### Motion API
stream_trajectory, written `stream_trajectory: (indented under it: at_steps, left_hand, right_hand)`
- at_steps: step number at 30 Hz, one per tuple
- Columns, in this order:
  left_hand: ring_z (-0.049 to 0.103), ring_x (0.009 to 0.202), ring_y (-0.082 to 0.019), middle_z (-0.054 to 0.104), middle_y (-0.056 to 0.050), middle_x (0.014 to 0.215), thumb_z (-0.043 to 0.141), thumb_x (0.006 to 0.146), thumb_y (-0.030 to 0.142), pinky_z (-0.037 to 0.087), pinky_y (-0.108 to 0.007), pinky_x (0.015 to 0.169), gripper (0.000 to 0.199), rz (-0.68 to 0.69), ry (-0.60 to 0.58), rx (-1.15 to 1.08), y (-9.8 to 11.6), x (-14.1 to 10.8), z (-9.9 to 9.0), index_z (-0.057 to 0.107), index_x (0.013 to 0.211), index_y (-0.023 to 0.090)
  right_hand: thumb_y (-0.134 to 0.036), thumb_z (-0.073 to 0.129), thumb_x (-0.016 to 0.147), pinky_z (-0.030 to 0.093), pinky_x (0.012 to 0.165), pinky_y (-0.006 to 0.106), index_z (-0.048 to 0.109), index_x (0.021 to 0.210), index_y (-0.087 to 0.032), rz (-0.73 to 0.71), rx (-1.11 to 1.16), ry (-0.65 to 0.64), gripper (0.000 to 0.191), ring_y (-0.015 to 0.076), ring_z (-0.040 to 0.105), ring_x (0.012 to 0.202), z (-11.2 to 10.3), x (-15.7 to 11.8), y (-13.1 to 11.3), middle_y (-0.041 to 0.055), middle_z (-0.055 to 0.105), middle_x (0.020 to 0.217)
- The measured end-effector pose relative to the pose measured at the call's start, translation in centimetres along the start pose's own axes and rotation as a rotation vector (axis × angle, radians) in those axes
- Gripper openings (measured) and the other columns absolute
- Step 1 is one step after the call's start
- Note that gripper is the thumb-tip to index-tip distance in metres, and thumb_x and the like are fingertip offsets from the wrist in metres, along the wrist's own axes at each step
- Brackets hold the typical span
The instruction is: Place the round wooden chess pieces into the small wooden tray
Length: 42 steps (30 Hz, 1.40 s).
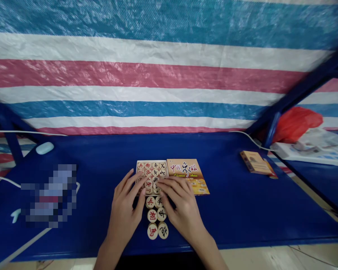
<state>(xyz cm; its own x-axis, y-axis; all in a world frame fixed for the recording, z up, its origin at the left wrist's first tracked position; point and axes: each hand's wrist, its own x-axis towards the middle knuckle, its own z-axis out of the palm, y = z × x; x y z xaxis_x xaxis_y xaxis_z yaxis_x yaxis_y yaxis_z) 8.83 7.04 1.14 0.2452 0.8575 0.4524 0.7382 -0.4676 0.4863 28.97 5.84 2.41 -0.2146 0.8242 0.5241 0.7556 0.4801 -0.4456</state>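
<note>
1. My left hand (125, 210) lies flat on the blue table (101, 157), fingers spread and a little apart, their tips resting on the near left edge of the tray of chess pieces (152, 173). They clamp on nothing.
2. My right hand (180, 204) mirrors it, fingers apart and stretched leftward, the tips touching the pieces at the tray's near edge. I see no piece pinched between them, though the undersides of the fingers are hidden.
3. The tray sits just beyond my fingertips, its round wooden discs packed in rows with red and black characters facing up.
4. Between my two palms, nearer to me than the tray, six loose pieces (157, 216) lie in two short columns, touching one another and running toward the table's near edge.
5. Just right of my right fingertips, touching the tray's side, lies the box lid (188, 173) printed with "Chinese chess".
6. As I judge it, the work in hand is gathering and lining up pieces at the tray's edge. To do it well, I should press lightly with flat fingertips, keep both hands level, and slide pieces without tipping them.
7. I should also watch the loose columns between my wrists, since a careless palm could scatter them.
8. Well off to my right lies a small brown card box (256, 162); far left, a pale oval object (44, 147).
</note>
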Motion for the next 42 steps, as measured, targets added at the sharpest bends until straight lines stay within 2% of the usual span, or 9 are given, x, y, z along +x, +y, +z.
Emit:
stream_trajectory:
  at_steps: [4, 8, 13, 18, 23, 27, 32, 37, 42]
  left_hand:
    - [0.044, 0.145, -0.026, 0.062, -0.002, 0.143, 0.056, 0.099, 0.017, 0.045, -0.054, 0.113, 0.033, 0.001, 0.005, -0.024, 0.1, 0.1, 0.1, 0.065, 0.128, 0.031]
    - [0.049, 0.141, -0.024, 0.064, -0.003, 0.137, 0.056, 0.099, 0.015, 0.046, -0.05, 0.114, 0.034, -0.019, 0.109, -0.104, 0.4, 0.1, -0.3, 0.065, 0.127, 0.03]
    - [0.062, 0.116, -0.02, 0.069, -0.003, 0.117, 0.059, 0.096, 0.012, 0.05, -0.037, 0.101, 0.026, -0.05, 0.218, -0.143, 1.3, -2.1, -2.2, 0.07, 0.114, 0.027]
    - [0.067, 0.095, -0.02, 0.07, -0.005, 0.102, 0.064, 0.093, 0.021, 0.053, -0.032, 0.082, 0.014, -0.089, 0.118, -0.139, 2.3, -6.9, -2.8, 0.07, 0.105, 0.026]
    - [0.067, 0.096, -0.023, 0.073, -0.006, 0.104, 0.07, 0.09, 0.03, 0.053, -0.034, 0.084, 0.024, -0.015, 0.05, -0.087, 2.0, -9.2, -1.7, 0.069, 0.114, 0.027]
    - [0.067, 0.092, -0.021, 0.073, -0.005, 0.104, 0.07, 0.091, 0.03, 0.05, -0.034, 0.085, 0.024, 0.034, 0.042, -0.056, 1.8, -8.5, -1.2, 0.069, 0.115, 0.027]
    - [0.065, 0.087, -0.018, 0.072, -0.003, 0.102, 0.066, 0.094, 0.02, 0.045, -0.036, 0.086, 0.022, 0.065, 0.039, -0.042, 2.3, -7.8, -1.0, 0.069, 0.115, 0.027]
    - [0.065, 0.091, -0.018, 0.071, -0.003, 0.104, 0.065, 0.093, 0.014, 0.047, -0.035, 0.087, 0.028, 0.053, 0.077, -0.093, 2.8, -7.5, -1.7, 0.068, 0.118, 0.026]
    - [0.063, 0.103, -0.018, 0.069, -0.004, 0.113, 0.068, 0.092, 0.014, 0.052, -0.032, 0.089, 0.034, 0.116, 0.127, -0.124, 2.7, -3.9, -2.3, 0.066, 0.125, 0.025]
  right_hand:
    - [-0.014, 0.054, 0.098, 0.049, 0.098, 0.046, 0.069, 0.124, -0.026, -0.006, 0.031, 0.034, 0.032, 0.0233, 0.061, 0.114, -0.2, -0.1, 0.0, 0.0041, 0.073, 0.115]
    - [-0.013, 0.055, 0.097, 0.05, 0.097, 0.047, 0.067, 0.127, -0.026, -0.01, 0.059, 0.091, 0.035, 0.0242, 0.062, 0.113, -0.3, -0.4, 0.0, 0.0052, 0.072, 0.115]
    - [-0.012, 0.06, 0.094, 0.055, 0.088, 0.041, 0.068, 0.119, -0.024, 0.029, 0.11, 0.137, 0.029, 0.0224, 0.065, 0.101, -1.3, -2.7, -0.5, 0.0056, 0.071, 0.106]
    - [-0.018, 0.065, 0.093, 0.057, 0.071, 0.033, 0.065, 0.114, -0.022, 0.04, 0.132, -0.006, 0.021, 0.0194, 0.067, 0.084, -2.7, -6.0, -1.6, 0.0058, 0.07, 0.096]
    - [-0.027, 0.071, 0.09, 0.058, 0.063, 0.033, 0.064, 0.11, -0.019, -0.043, 0.068, 0.012, 0.022, 0.0195, 0.068, 0.075, -2.4, -6.8, -2.0, 0.0057, 0.071, 0.089]
    - [-0.026, 0.072, 0.089, 0.058, 0.063, 0.033, 0.065, 0.105, -0.019, -0.072, 0.03, 0.029, 0.019, 0.0191, 0.067, 0.071, -1.8, -6.5, -2.0, 0.0056, 0.071, 0.087]
    - [-0.026, 0.072, 0.089, 0.059, 0.065, 0.033, 0.068, 0.105, -0.019, -0.084, 0.0, 0.032, 0.018, 0.0195, 0.068, 0.072, -1.7, -6.7, -2.0, 0.0058, 0.072, 0.087]
    - [-0.02, 0.072, 0.088, 0.058, 0.062, 0.032, 0.066, 0.111, -0.018, -0.073, 0.099, 0.036, 0.024, 0.0189, 0.068, 0.074, -2.1, -6.3, -2.3, 0.0068, 0.072, 0.09]
    - [-0.016, 0.072, 0.09, 0.06, 0.075, 0.032, 0.065, 0.121, -0.02, -0.042, 0.148, 0.065, 0.033, 0.0183, 0.069, 0.09, -2.4, -3.7, -1.7, 0.0075, 0.071, 0.102]
